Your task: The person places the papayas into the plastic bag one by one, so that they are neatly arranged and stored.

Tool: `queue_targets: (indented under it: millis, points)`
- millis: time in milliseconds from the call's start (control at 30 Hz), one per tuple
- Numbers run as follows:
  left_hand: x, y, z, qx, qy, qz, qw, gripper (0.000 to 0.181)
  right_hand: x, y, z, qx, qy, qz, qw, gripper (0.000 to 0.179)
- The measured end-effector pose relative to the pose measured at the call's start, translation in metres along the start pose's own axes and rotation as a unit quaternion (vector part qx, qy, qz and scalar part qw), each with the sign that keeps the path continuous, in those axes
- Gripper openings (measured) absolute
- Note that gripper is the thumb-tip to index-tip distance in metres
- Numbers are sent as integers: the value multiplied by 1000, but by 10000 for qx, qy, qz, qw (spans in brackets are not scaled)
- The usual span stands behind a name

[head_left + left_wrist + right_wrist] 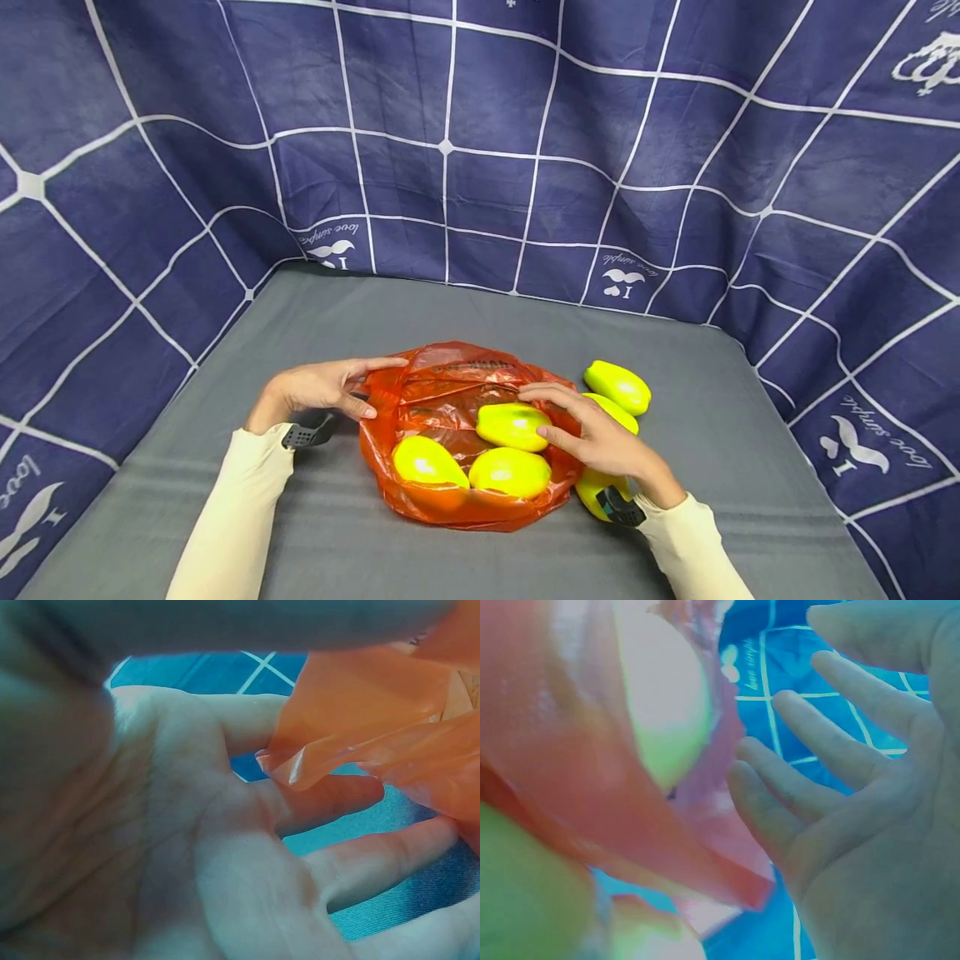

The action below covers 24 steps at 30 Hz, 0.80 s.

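Note:
A red plastic bag (382, 467) lies with its mouth spread wide, and three yellow oblong fruits show inside: one at the left (427, 461), one at the front (512, 472) and one farther back (513, 427). My left hand (318, 388) is at the bag's left edge, its thumb and index fingertip against the plastic. In the left wrist view its long fingers (390, 855) are stretched out, and a fold of the bag hangs over them. Over the bag's right side is my right hand (600, 435), fingers extended beside the back fruit. The right wrist view shows these fingers (832, 742) spread, holding nothing.
Right of the bag are more yellow fruits: one at the back (618, 387), one partly behind my right hand (617, 410) and one under my right wrist (592, 493). Everything rests on a grey surface (360, 308). A blue checked cloth (495, 192) encloses its back and sides.

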State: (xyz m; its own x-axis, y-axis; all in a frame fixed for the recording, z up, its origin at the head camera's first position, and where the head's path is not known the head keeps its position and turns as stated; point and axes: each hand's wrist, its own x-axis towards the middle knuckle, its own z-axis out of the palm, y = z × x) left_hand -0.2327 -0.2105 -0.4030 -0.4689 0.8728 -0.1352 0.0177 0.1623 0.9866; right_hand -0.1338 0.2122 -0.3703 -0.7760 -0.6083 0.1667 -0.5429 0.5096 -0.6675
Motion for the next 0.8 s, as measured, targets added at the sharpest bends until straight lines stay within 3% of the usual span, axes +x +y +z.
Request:
queue_targets:
  millis: [133,300,567,800]
  points:
    - [-1,-1,0,16,9,19,10000,90,-7,-1,-11,272,272,-223,9990,46]
    - [-1,-1,0,4,30,-36,10000,91,-22,6,-25,635,624,-116,9960,43]
    - [-2,0,-1,-2,46,-110,9999,91,-41,34,-46,655,1643,-72,9842,45]
    - [-1,-1,-1,-1,15,-99,9999,91,-48,59,-62,738,1945,179,9780,41]
